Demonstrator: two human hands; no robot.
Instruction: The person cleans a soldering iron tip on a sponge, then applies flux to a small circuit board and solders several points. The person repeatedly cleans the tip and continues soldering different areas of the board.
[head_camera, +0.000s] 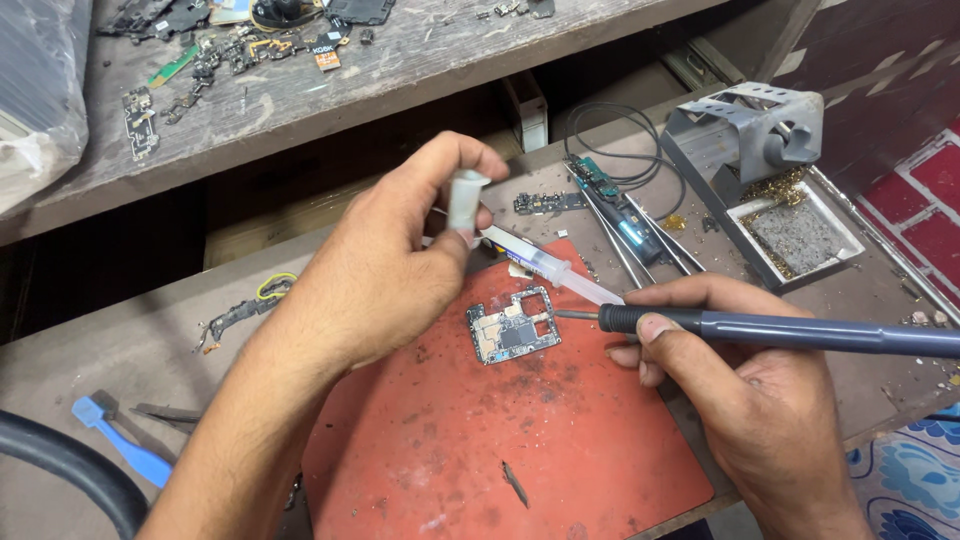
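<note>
My left hand (385, 270) grips a clear syringe (540, 262) by its plunger end, thumb on the plunger, nozzle pointing right and down toward a small circuit board (512, 327). The board lies flat on a red work mat (480, 440). My right hand (745, 390) holds a grey-blue soldering iron (790, 330) like a pen, its metal tip just right of the board's upper edge, close under the syringe nozzle.
A grey soldering-iron stand (760, 140) with a tray of brass wool and a sponge stands at the right. Tweezers (640, 245), a narrow board (610, 200) and a black cable lie behind the mat. A blue plastic pry tool (120, 445) lies left. The upper shelf (300, 90) carries several loose board parts.
</note>
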